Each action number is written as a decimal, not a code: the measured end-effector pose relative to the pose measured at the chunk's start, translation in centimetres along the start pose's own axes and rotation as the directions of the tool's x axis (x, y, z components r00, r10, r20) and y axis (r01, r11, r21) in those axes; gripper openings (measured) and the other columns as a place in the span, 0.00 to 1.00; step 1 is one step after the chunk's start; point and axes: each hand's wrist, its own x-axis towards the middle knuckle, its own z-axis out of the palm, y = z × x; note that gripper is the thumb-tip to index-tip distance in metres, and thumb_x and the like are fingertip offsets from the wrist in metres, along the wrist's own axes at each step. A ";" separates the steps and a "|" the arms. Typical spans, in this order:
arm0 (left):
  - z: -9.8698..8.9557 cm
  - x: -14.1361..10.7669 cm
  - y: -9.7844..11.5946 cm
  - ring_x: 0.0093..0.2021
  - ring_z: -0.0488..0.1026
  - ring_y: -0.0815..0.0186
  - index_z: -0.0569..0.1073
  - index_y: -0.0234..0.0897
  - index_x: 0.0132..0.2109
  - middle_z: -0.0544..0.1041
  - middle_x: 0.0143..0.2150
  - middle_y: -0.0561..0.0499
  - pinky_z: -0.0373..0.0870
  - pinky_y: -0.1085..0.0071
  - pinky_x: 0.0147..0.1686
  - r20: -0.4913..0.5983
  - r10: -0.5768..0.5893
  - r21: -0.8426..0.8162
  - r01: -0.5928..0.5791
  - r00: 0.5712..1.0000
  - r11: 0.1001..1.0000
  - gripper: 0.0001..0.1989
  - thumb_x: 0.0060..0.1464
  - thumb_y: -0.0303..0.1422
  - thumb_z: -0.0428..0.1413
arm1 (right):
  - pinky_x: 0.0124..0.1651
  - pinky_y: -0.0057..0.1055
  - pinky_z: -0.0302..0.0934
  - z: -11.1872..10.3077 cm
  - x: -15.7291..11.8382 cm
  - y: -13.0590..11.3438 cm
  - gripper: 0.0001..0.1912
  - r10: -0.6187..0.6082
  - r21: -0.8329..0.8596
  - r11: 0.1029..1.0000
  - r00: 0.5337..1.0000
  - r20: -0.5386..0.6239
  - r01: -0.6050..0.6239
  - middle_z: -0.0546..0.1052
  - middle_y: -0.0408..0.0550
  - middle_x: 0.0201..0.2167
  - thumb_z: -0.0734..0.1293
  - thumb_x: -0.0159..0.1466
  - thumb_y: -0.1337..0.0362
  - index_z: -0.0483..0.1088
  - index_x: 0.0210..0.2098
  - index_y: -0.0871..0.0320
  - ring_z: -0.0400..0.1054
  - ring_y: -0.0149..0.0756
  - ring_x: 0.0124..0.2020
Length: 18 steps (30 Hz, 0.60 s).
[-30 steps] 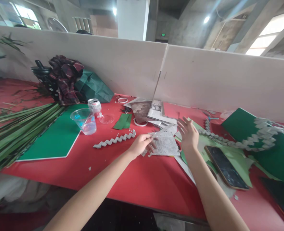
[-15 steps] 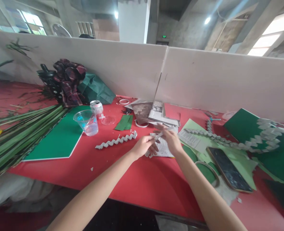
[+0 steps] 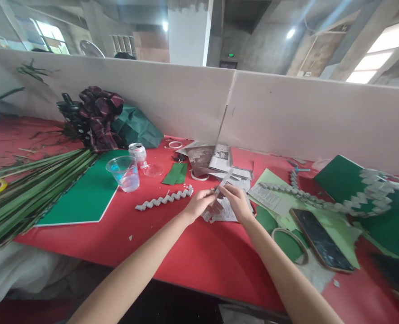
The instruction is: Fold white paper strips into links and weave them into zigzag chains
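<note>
Between the fingers of both hands is a narrow folded paper strip (image 3: 225,178), tilted up and away from me. My left hand (image 3: 201,204) pinches its lower end. My right hand (image 3: 235,200) is closed on the strip from the other side, fingertips close to the left ones. Below the hands lies a printed sheet (image 3: 227,212) with small paper pieces at its left edge. A zigzag chain of folded paper (image 3: 164,199) rests on the red table (image 3: 186,252), left of my left hand.
On the left are long green leaves (image 3: 47,189), a green board (image 3: 81,209), a plastic cup (image 3: 127,177) and a can (image 3: 138,155). Right are a phone (image 3: 323,240), a tape ring (image 3: 306,254) and a longer paper chain (image 3: 351,204). A white partition (image 3: 287,112) stands behind.
The strip has turned from pointing right to pointing more upward. My right hand has shifted slightly left and lower, its fingers drawn in toward the left hand.
</note>
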 end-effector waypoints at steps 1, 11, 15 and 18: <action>0.0 0.0 -0.1 0.26 0.75 0.65 0.73 0.31 0.38 0.77 0.28 0.46 0.68 0.73 0.24 0.013 -0.002 0.016 0.002 1.000 1.000 0.17 0.53 0.44 0.56 | 0.29 0.29 0.58 -0.1 0.0 0.1 0.16 -0.004 0.001 1.000 1.000 -0.003 0.004 0.68 0.42 0.21 0.65 0.59 0.51 0.68 0.24 0.56 0.62 0.33 0.24; -0.2 -1.2 0.8 0.29 0.77 0.63 0.64 0.35 0.58 0.79 0.30 0.46 0.69 0.71 0.28 0.269 -0.103 -0.003 0.108 0.958 0.994 0.28 0.52 0.41 0.58 | 0.32 0.30 0.61 -0.9 -0.1 0.3 0.26 -0.082 0.025 0.996 0.972 -0.222 0.090 0.73 0.41 0.26 0.66 0.59 0.55 0.63 0.55 0.54 0.66 0.33 0.27; -0.2 -1.4 1.0 0.29 0.78 0.62 0.57 0.38 0.62 0.79 0.31 0.46 0.70 0.68 0.32 0.282 -0.089 -0.055 0.108 0.955 0.993 0.32 0.54 0.39 0.57 | 0.37 0.32 0.63 -1.0 -0.3 -0.1 0.14 -0.163 -0.100 0.984 0.968 -0.189 0.146 0.77 0.48 0.35 0.61 0.62 0.58 0.74 0.41 0.56 0.69 0.38 0.36; -0.1 -1.4 1.0 0.28 0.78 0.63 0.57 0.40 0.63 0.80 0.34 0.45 0.71 0.67 0.34 0.295 -0.034 -0.103 0.067 0.955 0.992 0.33 0.53 0.38 0.59 | 0.44 0.34 0.62 -1.2 -0.4 0.1 0.14 -0.216 -0.162 0.967 0.970 -0.115 0.196 0.77 0.48 0.42 0.60 0.62 0.60 0.74 0.42 0.54 0.69 0.40 0.43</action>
